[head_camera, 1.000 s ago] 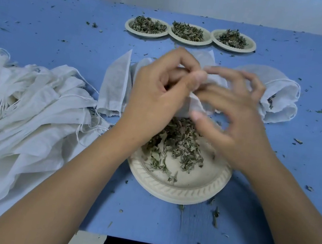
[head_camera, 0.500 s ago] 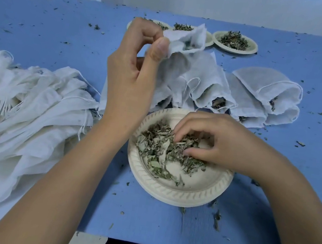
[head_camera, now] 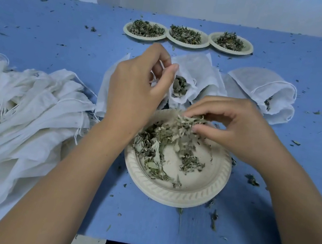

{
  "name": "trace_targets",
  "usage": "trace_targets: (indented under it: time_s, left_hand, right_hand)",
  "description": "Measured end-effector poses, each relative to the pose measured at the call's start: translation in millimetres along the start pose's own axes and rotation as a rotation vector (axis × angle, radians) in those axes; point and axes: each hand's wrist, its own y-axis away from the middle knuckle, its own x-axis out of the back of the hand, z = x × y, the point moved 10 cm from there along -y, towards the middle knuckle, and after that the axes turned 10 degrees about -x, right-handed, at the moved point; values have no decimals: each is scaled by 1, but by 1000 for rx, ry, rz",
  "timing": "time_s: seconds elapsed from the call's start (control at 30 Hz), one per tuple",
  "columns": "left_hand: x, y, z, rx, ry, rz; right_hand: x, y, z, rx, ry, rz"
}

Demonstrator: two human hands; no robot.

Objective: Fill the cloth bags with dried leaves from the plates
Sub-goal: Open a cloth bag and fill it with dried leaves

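blue tabletop (head_camera: 43,37) strewn with crumbs | heap of empty white cloth bags (head_camera: 21,111) left | round cream paper plate (head_camera: 186,198) of dried leaves near centre, its far edge hidden by hands | three far leaf plates (head_camera: 187,37), no longer blocked | left hand (head_camera: 135,91) fingers pinch part-filled white bag (head_camera: 196,73), now lower | right hand (head_camera: 238,131) fingers pinch leaf clump (head_camera: 189,122), now lifted

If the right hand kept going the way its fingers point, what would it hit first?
Likely the right hand, pinching leaves, meets the open cloth bag that the left hand holds; depth is unclear.
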Motion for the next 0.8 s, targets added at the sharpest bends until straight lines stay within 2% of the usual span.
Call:
trace_targets:
  time_s: [0.13, 0.27, 0.4, 0.5, 0.57, 0.7, 0.8]
  left_hand:
    - [1, 1, 10, -72, -5, 16]
    - [-8, 3, 24, -157, 55, -53]
    - [-14, 7, 32, -185, 179, -87]
    - [-19, 9, 38, -205, 246, -132]
    - [-21, 11, 39, -195, 275, -141]
    - [-21, 10, 39, -205, 234, -131]
    - [-18, 9, 41, -214, 251, -116]
  right_hand:
    - [15, 6, -14, 116, -255, 181]
    - [23, 9, 1, 29, -499, 364]
    - [28, 14, 3, 10, -364, 511]
    - [28, 17, -10, 95, -53, 583]
    - [26, 19, -14, 131, 70, 609]
    - [27, 20, -14, 141, 41, 601]
    - [28, 26, -23, 220, 83, 634]
